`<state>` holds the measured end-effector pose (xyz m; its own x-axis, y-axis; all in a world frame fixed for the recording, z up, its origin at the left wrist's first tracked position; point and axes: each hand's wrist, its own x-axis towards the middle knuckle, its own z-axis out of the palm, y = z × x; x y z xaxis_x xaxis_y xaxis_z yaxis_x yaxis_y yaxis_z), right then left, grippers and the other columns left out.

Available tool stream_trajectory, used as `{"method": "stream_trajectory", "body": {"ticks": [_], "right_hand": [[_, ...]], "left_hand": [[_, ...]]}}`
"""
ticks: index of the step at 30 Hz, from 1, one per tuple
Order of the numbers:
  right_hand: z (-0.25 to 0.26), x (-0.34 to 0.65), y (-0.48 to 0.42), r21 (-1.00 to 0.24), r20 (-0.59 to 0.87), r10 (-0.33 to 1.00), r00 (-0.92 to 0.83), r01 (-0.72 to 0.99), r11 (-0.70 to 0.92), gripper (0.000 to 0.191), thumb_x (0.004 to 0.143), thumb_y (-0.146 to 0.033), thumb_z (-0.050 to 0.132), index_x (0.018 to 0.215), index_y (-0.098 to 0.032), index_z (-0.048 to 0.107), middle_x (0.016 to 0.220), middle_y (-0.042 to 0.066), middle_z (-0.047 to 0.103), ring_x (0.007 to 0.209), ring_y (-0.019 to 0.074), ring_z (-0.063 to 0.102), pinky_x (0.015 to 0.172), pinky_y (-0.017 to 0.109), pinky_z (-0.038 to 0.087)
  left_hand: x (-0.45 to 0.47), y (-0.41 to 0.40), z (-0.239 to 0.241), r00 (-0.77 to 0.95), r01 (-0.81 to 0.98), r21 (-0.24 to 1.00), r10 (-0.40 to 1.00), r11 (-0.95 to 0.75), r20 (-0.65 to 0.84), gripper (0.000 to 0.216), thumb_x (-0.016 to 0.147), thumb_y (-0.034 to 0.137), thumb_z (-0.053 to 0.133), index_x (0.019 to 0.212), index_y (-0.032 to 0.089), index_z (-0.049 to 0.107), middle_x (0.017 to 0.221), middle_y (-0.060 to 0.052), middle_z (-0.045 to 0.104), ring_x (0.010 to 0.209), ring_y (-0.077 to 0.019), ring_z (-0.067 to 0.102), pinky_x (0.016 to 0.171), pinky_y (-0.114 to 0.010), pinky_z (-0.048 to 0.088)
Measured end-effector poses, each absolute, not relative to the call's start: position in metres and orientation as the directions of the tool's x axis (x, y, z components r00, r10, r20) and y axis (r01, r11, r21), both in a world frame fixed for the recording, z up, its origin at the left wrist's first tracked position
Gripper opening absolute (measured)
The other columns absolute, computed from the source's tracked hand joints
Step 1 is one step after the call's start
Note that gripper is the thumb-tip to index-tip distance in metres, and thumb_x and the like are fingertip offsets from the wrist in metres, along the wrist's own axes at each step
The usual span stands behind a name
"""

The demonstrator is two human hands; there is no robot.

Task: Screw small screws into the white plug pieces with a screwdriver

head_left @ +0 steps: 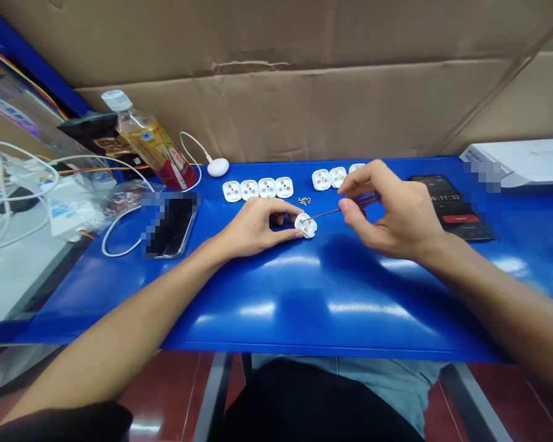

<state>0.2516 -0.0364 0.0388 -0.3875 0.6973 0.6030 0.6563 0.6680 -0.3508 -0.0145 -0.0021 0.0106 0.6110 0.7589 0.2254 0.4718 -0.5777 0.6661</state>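
My left hand (258, 226) rests on the blue table (304, 294) and pinches a small white plug part (306, 226) between thumb and fingers. My right hand (389, 209) grips a small screwdriver (345, 207) with a purple handle; its thin metal shaft points left and its tip touches the white part. A row of several white plug parts (258, 188) lies behind my left hand, and more white parts (329, 178) lie behind the screwdriver. A little heap of tiny screws (305, 200) sits between the two rows.
A dark phone (172, 226) lies left of my hand, with a white cable (120, 239) and white puck (218, 166). A drink bottle (150, 141) leans at back left. A second phone showing a timer (447, 202) and a white box (525, 159) lie right. Cardboard walls the back.
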Motion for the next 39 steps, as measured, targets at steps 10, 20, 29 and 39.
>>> {"method": "stream_trajectory", "body": {"ticks": [10,20,29,39], "right_hand": [[0.037,0.2499,-0.036,-0.245,0.693,0.617,-0.372,0.684,0.687,0.008,0.095,-0.029,0.068,0.099,-0.024,0.064,0.077,0.002,0.074,0.062,0.0217,0.071,0.055,0.033,0.052],[0.0353,0.253,-0.0329,-0.233,0.686,0.591,-0.425,0.641,0.731,0.009,0.094,-0.022,0.064,0.102,-0.024,0.061,0.083,0.002,0.076,0.067,0.0216,0.075,0.056,0.032,0.055],[0.0348,0.2529,-0.0338,-0.224,0.704,0.564,-0.432,0.619,0.753,0.015,0.092,-0.026,0.071,0.104,-0.025,0.061,0.079,0.001,0.076,0.062,0.0212,0.074,0.053,0.032,0.057],[0.0344,0.2533,-0.0327,-0.265,0.685,0.585,-0.435,0.6,0.755,0.014,0.091,-0.024,0.066,0.104,-0.025,0.061,0.083,0.002,0.076,0.064,0.0211,0.072,0.059,0.034,0.057]], "left_hand": [[-0.0107,-0.0035,0.0082,0.615,0.441,0.692,0.754,-0.572,0.231,0.037,0.089,0.046,0.083,0.114,0.018,0.081,0.091,-0.004,0.077,0.076,-0.0154,0.059,0.071,-0.028,0.044],[-0.0109,-0.0022,0.0032,0.658,0.445,0.653,0.719,-0.613,0.226,0.045,0.094,0.045,0.077,0.131,0.02,0.077,0.084,-0.002,0.067,0.072,-0.0152,0.054,0.07,-0.029,0.041],[-0.011,-0.0015,0.0008,0.684,0.437,0.633,0.693,-0.639,0.227,0.047,0.098,0.047,0.071,0.135,0.019,0.075,0.084,-0.002,0.064,0.073,-0.0159,0.054,0.07,-0.029,0.041],[-0.0105,-0.003,0.0026,0.69,0.44,0.636,0.692,-0.634,0.213,0.048,0.099,0.049,0.07,0.136,0.018,0.074,0.09,-0.003,0.067,0.075,-0.0156,0.054,0.072,-0.029,0.042]]}}
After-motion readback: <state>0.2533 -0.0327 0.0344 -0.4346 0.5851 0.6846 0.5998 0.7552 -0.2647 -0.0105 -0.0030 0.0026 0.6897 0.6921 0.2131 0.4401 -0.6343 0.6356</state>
